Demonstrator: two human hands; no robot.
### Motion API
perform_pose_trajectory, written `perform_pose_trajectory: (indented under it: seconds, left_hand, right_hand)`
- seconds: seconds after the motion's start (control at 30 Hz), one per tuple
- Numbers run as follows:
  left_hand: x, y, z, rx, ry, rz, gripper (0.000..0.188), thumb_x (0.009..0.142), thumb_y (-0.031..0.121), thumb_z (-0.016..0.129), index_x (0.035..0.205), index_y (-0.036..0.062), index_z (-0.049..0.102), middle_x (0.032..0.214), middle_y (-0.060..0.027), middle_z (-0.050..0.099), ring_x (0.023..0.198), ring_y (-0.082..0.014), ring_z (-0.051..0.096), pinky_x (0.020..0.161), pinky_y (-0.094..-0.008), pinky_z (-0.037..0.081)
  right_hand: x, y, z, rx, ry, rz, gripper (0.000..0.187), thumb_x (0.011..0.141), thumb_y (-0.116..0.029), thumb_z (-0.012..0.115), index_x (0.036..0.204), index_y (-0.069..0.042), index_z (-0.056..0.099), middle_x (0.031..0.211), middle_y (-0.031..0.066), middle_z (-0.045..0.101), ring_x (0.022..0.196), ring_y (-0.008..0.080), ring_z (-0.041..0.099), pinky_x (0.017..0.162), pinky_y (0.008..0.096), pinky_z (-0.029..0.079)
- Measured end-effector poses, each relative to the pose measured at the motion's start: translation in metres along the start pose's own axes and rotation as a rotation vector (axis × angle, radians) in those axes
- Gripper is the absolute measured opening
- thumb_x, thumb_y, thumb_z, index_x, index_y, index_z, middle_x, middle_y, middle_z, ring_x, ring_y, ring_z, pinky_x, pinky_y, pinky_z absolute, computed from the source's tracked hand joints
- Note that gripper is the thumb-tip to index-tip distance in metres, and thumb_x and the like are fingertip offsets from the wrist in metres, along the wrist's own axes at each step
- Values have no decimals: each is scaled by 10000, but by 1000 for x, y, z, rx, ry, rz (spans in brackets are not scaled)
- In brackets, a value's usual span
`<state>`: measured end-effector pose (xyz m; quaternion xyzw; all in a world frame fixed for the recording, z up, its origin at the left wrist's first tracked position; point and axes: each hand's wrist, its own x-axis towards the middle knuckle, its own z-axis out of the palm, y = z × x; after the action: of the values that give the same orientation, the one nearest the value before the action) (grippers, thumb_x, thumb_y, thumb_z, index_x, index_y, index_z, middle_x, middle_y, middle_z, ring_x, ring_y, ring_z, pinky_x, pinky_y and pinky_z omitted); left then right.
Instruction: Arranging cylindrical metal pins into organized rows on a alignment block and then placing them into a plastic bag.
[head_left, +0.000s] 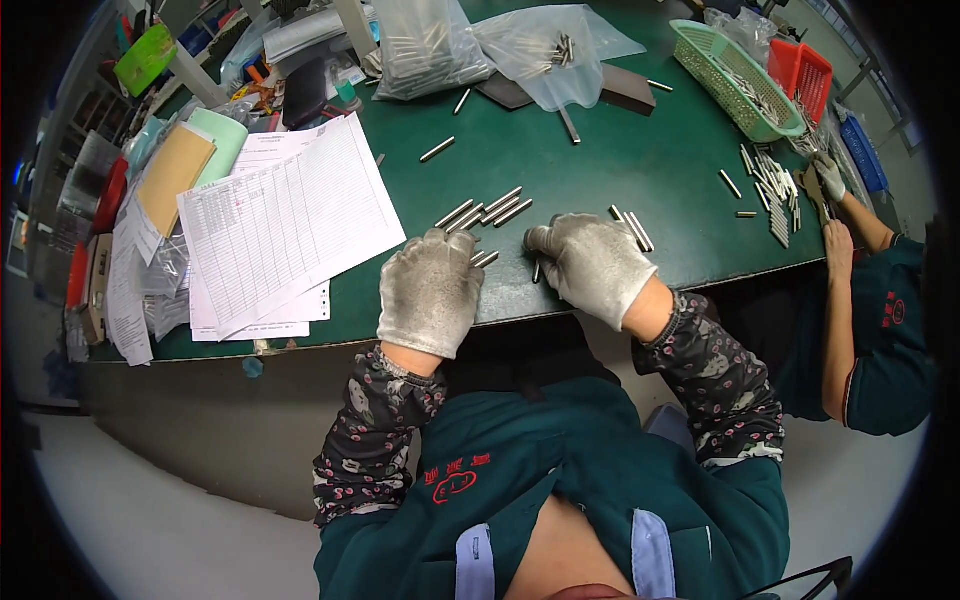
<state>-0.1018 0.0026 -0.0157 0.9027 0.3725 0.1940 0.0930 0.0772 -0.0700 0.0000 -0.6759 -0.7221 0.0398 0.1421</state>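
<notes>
– Well, first entry: what lies nearest the gloved left hand (430, 295)?
– Metal pins (513, 213). Several, slanted, in a loose cluster just beyond the knuckles, close to the front edge of the green counter (590, 170). A couple of ends show at the hand's right side.
– Its grip?
– Fingers curled down, tips hidden. Cannot tell if they are clamped on a pin.
– And the gloved right hand (592, 262)?
– Also by the front edge, apart from the left. Fingers bent inward; a short pin (536, 271) shows below them. Cannot tell whether the grip is closed on it. More pins lie just beside the hand, on its right.
– Surroundings?
– Printed sheets (290, 220) overlapping at the front left corner. Toward the far side, a clear plastic bag (430, 55) of pins, with a second bag (590, 80) next to it, pins inside as well. One loose pin (437, 149) sits between the sheets and the bags.
– Right end?
– Green basket (715, 82) holding pins, red basket (800, 70) beyond. Nearer the front edge, a spread of pins (774, 195), and beside it a co-worker's gloved hand (828, 178).
</notes>
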Motion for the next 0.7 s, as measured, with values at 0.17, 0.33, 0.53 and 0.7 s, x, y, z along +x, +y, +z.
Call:
perform_pose_trajectory:
  seconds: [0.17,0.33,0.53,0.7]
  left_hand:
    - [9,21,6,-47,-36,9,245,732,197,681,936,88,600,810,-83,620,784,-276,627,692,-393,508]
    - [21,42,9,-137,-172,-95,323,761,264,682,1004,72,593,866,-121,657,823,-300,641,707,-412,506]
    - [17,31,17,-204,-135,20,314,761,223,680,1020,70,589,868,-107,656,809,-285,643,707,-394,505]
    - [14,29,12,-245,-160,-28,290,752,144,672,1017,65,587,840,-84,652,769,-246,646,676,-352,507]
  right_hand:
    - [-6,5,-6,17,46,-124,206,727,-94,581,923,-91,645,732,112,590,738,309,593,625,426,473]
    - [-10,17,-25,141,179,42,198,744,-79,583,932,-79,647,792,114,617,784,304,600,670,399,489]
    - [-14,27,-36,-5,138,25,244,742,-153,621,966,-59,650,907,105,629,867,305,579,747,410,470]
    - [-1,9,-20,-185,24,13,281,743,-245,642,979,-95,672,954,85,606,923,274,550,765,404,430]
